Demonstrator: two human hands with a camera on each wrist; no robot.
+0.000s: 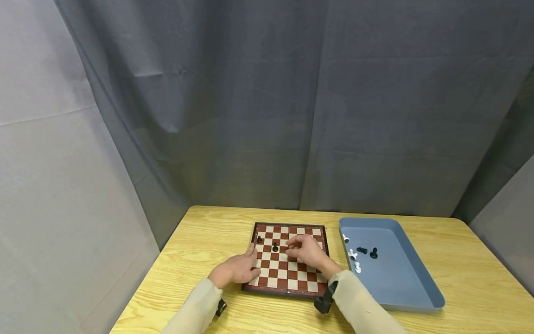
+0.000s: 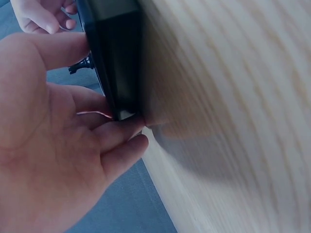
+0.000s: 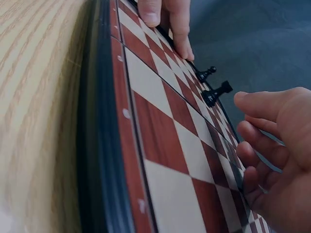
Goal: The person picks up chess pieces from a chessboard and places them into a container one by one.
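Note:
A red-and-cream chessboard (image 1: pixel 273 273) lies on the wooden table, with a black pawn (image 1: pixel 259 240) near its far left corner. A second black piece (image 3: pixel 216 93), which looks like a rook, stands upright nearer the middle. My left hand (image 1: pixel 238 268) rests on the board's left edge. Its thumb and index finger lie over the top, while other fingertips (image 2: pixel 124 155) touch the side and the table. Above the board's middle hovers my right hand (image 1: pixel 308 251), fingers loosely bent and no piece visible in them. The rook-like piece stands just beyond those fingertips in the right wrist view.
Right of the board is a blue-grey tray (image 1: pixel 400 278). Several white pieces (image 1: pixel 352 254) lie along its left side, beside a fallen black piece (image 1: pixel 362 250) and an upright black piece (image 1: pixel 373 253). Grey curtains (image 1: pixel 250 116) hang behind the table.

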